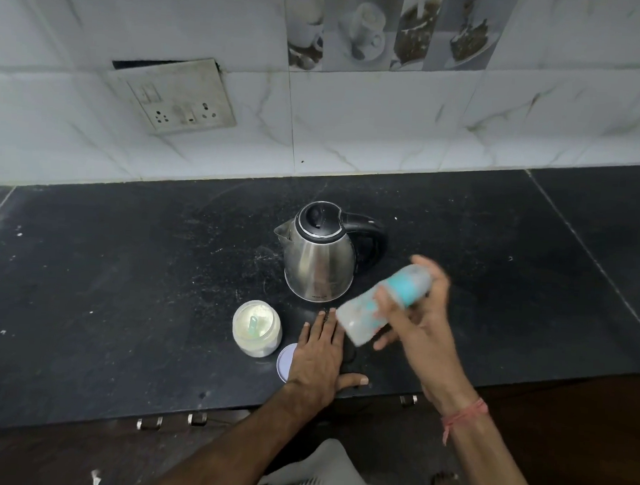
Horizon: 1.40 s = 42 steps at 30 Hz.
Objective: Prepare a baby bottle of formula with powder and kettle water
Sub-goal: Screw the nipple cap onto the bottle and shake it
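My right hand (418, 321) grips a capped baby bottle (359, 318) with a teal collar, tilted on its side in the air and motion-blurred, just right of the steel kettle (319, 261). The kettle stands lid-closed on the black counter (123, 287), spout to the left, black handle to the right. My left hand (318, 353) lies flat on the counter, palm down and fingers spread, holding nothing. Left of it stands an open jar of white formula powder (256, 328) with a pale green scoop inside. The jar's pale lid (284, 363) lies beside it, partly under my left hand.
A tiled wall rises behind the counter with a switch and socket plate (181, 98) at upper left. The counter's front edge (191, 410) runs just below my left wrist, with metal drawer handles (172, 420) beneath it.
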Motion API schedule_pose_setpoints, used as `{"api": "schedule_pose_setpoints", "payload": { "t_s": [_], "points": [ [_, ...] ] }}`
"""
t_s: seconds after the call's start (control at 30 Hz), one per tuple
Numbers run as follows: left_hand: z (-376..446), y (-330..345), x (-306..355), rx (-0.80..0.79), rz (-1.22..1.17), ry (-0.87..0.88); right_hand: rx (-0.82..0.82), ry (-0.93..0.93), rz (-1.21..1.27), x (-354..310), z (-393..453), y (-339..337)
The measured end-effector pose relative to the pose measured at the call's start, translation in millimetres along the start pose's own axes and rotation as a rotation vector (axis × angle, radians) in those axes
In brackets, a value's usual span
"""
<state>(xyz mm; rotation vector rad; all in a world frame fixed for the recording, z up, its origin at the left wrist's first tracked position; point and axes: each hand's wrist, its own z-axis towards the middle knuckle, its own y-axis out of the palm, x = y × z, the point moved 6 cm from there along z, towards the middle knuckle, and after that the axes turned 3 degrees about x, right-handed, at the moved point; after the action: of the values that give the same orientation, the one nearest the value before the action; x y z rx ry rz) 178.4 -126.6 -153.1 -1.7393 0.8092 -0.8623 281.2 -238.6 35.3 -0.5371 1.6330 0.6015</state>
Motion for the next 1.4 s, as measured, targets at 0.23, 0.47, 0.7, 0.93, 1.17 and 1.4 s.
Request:
{"api": "schedule_pose_setpoints", "payload": {
  "t_s": [0.23, 0.47, 0.7, 0.93, 1.17, 1.4],
  "points": [
    [-2.6, -8.7, 0.2, 0.050, -0.063, -0.005, -0.021, 0.043, 0.034, 12.1, 3.4, 8.6],
    [-0.8, -6.5, 2.0, 0.046, -0.014, 0.015, 0.107, 0.014, 0.131, 3.6, 5.4, -5.5],
    [-2.4, -9.0, 1.6, 0.053, -0.031, 0.016, 0.089, 0.025, 0.122, 3.4, 4.1, 2.1],
    [-2.8, -12.3, 2.9, 0.022, -0.017, 0.016, 0.210, -0.025, 0.159, 10.2, 3.3, 1.5],
    [-3.1, -9.5, 2.8, 0.014, -0.023, 0.026, 0.049, -0.032, 0.079, -0.1, 5.2, 1.6],
    [-3.1, -10.0, 2.5, -0.011, -0.004, 0.031, 0.050, -0.042, 0.100, -7.4, 21.4, -9.3]
  ]
}}
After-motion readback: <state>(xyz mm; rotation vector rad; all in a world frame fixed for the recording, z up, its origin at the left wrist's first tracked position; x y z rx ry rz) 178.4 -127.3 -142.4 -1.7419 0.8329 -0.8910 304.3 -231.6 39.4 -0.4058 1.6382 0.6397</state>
